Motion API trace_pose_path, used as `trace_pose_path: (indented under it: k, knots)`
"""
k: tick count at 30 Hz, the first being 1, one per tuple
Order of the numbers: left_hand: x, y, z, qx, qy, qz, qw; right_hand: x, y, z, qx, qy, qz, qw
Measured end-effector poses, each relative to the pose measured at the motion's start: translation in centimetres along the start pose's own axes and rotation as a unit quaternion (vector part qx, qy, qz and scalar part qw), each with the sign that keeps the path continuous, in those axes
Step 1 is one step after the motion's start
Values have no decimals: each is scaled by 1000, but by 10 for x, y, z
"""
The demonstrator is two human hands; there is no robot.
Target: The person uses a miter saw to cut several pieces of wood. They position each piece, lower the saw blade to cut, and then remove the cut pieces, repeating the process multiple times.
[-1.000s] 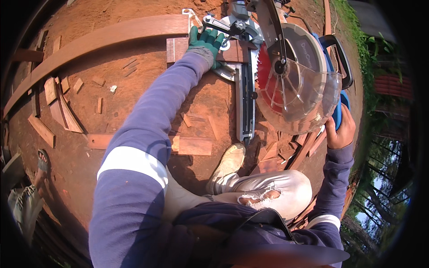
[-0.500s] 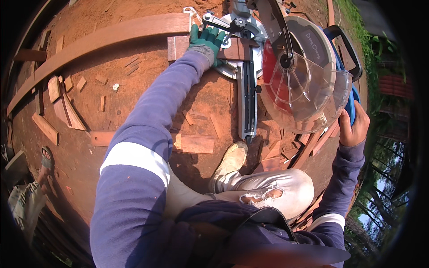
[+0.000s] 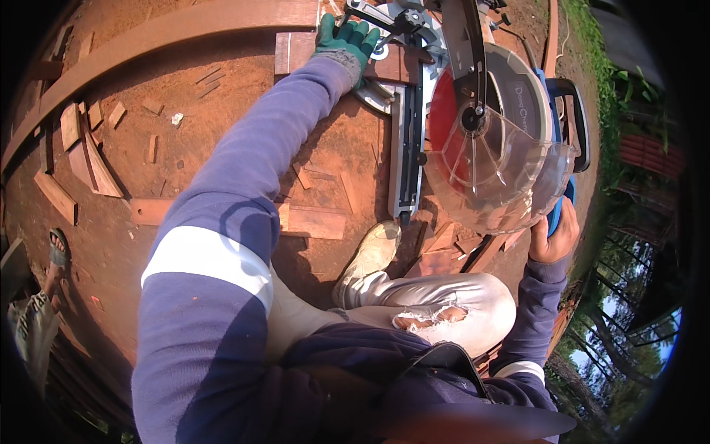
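My left hand [image 3: 346, 46], in a green and grey glove, lies over a reddish-brown board [image 3: 293, 58] with its fingers stretched out. The board rests across the bed [image 3: 402, 152] of a miter saw [image 3: 536, 100], against the metal parts at the back. At the saw's right side, my bare right hand [image 3: 555, 235] is wrapped round its blue handle [image 3: 566, 198]. A clear guard [image 3: 503, 177] covers the lower part of the red-faced blade area, left of my right hand. The saw head stands to the right of the board. Part of the right-hand fingers is hidden behind the handle.
A long plank [image 3: 185, 29] runs along the far left. Wood offcuts [image 3: 96, 159] litter the reddish ground, with more scraps [image 3: 436, 255] near my shoe [image 3: 376, 251]. Another person's sandalled foot [image 3: 58, 248] shows at the left edge.
The view has shifted slightly. The saw head and my right hand on its handle have come a little nearer to me. My left hand stays on the board.
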State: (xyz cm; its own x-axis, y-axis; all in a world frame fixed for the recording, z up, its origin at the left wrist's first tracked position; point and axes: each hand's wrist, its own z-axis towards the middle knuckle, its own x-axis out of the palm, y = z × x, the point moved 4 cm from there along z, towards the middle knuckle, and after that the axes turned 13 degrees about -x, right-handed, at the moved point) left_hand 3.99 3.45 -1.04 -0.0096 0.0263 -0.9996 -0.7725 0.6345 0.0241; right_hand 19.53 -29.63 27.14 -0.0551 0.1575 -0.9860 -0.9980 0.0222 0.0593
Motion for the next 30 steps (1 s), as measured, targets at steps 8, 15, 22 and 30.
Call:
trace_pose_path:
  k: [8,15,22,30]
  knots:
    - [6,-2,2,-5,-21,-3,1000,23,8,-11,-42,-34,-66,996]
    - [1,13,-18,53,-72,-21,996,26,6,-17,-40,-34,-78,996]
    - [5,66,-29,-21,-227,-172,959,28,1,-22,-47,-31,-76,996]
    - [-21,61,-14,-73,41,-152,985,28,3,-22,-15,-16,-57,998]
